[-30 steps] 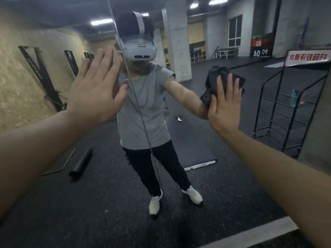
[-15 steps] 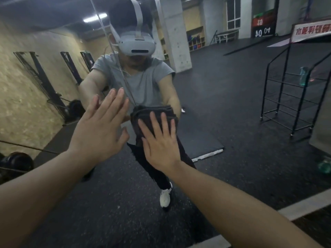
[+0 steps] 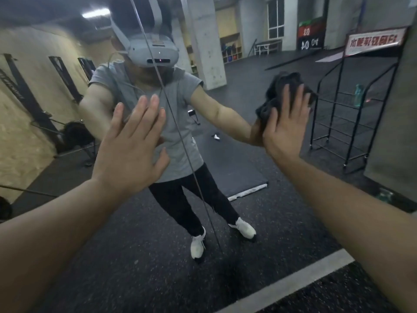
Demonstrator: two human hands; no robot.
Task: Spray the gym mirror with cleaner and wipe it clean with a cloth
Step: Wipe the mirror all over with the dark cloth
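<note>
The gym mirror fills almost the whole head view, with a thin vertical seam running down its middle. My right hand presses a dark bunched cloth flat against the glass at the upper right, fingers straight. To the left of the seam, my left hand lies flat on the mirror with fingers spread and holds nothing. A teal spray bottle shows only as a reflection on a black wire rack.
The glass reflects a person in a headset, a black floor mat, a concrete pillar and weight equipment along the left wall. A grey wall edge borders the mirror on the right. A white floor line runs along the bottom.
My right hand has swept the cloth from the middle of the mirror, beside my left hand, back out to the upper right. My left hand stays flat on the glass.
</note>
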